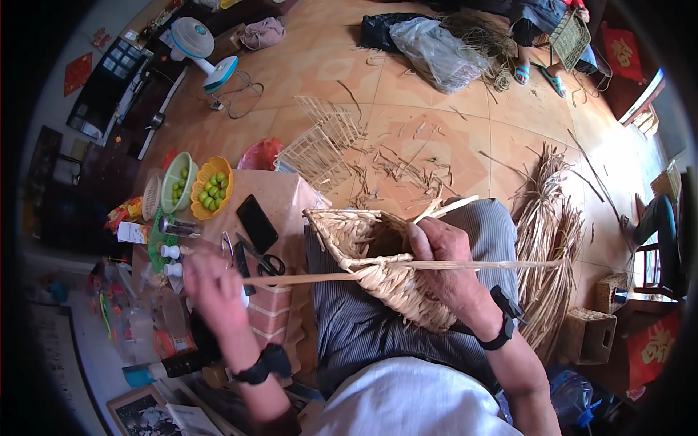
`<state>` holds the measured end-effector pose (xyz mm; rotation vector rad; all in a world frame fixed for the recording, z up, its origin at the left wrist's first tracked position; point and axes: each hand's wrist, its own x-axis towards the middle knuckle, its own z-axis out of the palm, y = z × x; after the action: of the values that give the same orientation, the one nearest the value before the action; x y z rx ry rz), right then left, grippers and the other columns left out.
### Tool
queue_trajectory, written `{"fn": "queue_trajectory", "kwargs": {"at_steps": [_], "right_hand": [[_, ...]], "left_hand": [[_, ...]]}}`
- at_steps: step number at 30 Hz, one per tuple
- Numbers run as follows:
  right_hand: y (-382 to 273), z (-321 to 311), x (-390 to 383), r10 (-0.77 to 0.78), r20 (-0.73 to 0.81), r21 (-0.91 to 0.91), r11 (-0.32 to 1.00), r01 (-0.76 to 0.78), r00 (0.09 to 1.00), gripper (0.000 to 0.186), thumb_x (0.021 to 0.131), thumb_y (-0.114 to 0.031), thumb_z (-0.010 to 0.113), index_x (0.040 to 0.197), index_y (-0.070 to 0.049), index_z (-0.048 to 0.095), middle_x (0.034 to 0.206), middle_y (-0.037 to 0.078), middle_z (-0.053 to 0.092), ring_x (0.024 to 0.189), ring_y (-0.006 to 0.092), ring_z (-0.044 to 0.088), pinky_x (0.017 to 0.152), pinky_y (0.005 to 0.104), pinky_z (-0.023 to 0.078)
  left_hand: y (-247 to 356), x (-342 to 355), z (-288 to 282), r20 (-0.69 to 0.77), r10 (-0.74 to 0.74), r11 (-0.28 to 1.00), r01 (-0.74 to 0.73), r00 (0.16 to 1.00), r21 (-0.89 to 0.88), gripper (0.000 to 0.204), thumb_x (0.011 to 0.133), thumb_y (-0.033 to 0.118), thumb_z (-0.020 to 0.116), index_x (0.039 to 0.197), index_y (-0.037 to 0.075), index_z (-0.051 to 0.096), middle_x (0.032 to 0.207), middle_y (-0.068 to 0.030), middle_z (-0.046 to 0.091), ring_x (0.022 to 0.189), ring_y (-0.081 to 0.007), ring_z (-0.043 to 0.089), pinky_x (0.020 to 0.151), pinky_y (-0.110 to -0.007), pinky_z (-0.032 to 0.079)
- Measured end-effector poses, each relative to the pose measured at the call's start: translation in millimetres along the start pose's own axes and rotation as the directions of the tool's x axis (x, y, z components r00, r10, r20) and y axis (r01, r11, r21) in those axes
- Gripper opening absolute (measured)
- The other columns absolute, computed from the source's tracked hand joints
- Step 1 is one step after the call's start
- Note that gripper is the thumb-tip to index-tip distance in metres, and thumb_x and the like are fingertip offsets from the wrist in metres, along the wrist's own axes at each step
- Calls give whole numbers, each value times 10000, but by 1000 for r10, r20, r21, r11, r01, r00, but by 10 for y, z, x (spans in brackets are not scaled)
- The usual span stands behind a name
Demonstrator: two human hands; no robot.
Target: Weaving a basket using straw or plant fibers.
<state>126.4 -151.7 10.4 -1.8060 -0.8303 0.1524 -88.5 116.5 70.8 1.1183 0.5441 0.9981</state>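
A woven straw basket point(385, 291) with a braided rim rests tilted on my lap, over striped trousers. My right hand point(443, 261) grips it at the rim, thumb on top, with loose straw ends above. A pale strip point(516, 264) extends rightward past it. A browner strip point(305, 278) runs left from the basket to my left hand point(214, 287), which is blurred beside the table; whether its fingers hold the strip is unclear.
At my left, a cloth-covered table point(273, 185) holds fruit bowls point(212, 190), a phone point(257, 224) and scissors point(269, 265). A fan point(200, 47), wire frame point(313, 145) and straw bundles point(545, 240) are on the floor. Two other people point(542, 29) point(658, 225) appear at right.
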Motion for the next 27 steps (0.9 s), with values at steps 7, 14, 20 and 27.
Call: {"fn": "queue_trajectory", "kwargs": {"at_steps": [7, 14, 20, 27], "right_hand": [[125, -52, -73, 17, -37, 80, 997, -14, 999, 181, 1027, -110, 645, 903, 19, 622, 770, 161, 569, 679, 335, 585, 635, 416, 490], [-47, -426, -298, -225, -107, -2, 974, 226, 969, 244, 934, -123, 723, 1149, -16, 681, 903, 82, 588, 784, 236, 542, 693, 355, 470], [-316, -408, -496, -490, 18, 20, 872, 490, 872, 281, 822, -135, 814, 1071, -83, 693, 751, -8, 483, 642, 166, 529, 491, 338, 428], [-733, 120, -271, -641, 260, -99, 727, 680, 723, 176, 832, -171, 667, 957, -62, 609, 855, 43, 492, 821, 190, 579, 718, 334, 472]], "left_hand": [[-545, 61, 356, 299, 99, 741, -271, 949, 614, 627, 997, 472, 727, 1428, 44, 569, 1305, -136, 655, 1115, -242, 674, 984, -422, 546], [-170, 39, 872, 892, -56, 523, -747, 449, 409, 804, 806, 653, 813, 1320, 48, 680, 1341, -145, 679, 1312, -353, 610, 1205, -529, 383], [-216, -62, 924, 866, -148, 569, -675, 478, 470, 548, 758, 266, 913, 1232, 88, 705, 1305, -103, 710, 1290, -321, 642, 1170, -454, 457], [-379, 6, 854, 856, -178, 634, -608, 486, 478, 496, 773, 141, 868, 1239, 60, 717, 1317, -122, 717, 1305, -321, 644, 1159, -448, 471]]}}
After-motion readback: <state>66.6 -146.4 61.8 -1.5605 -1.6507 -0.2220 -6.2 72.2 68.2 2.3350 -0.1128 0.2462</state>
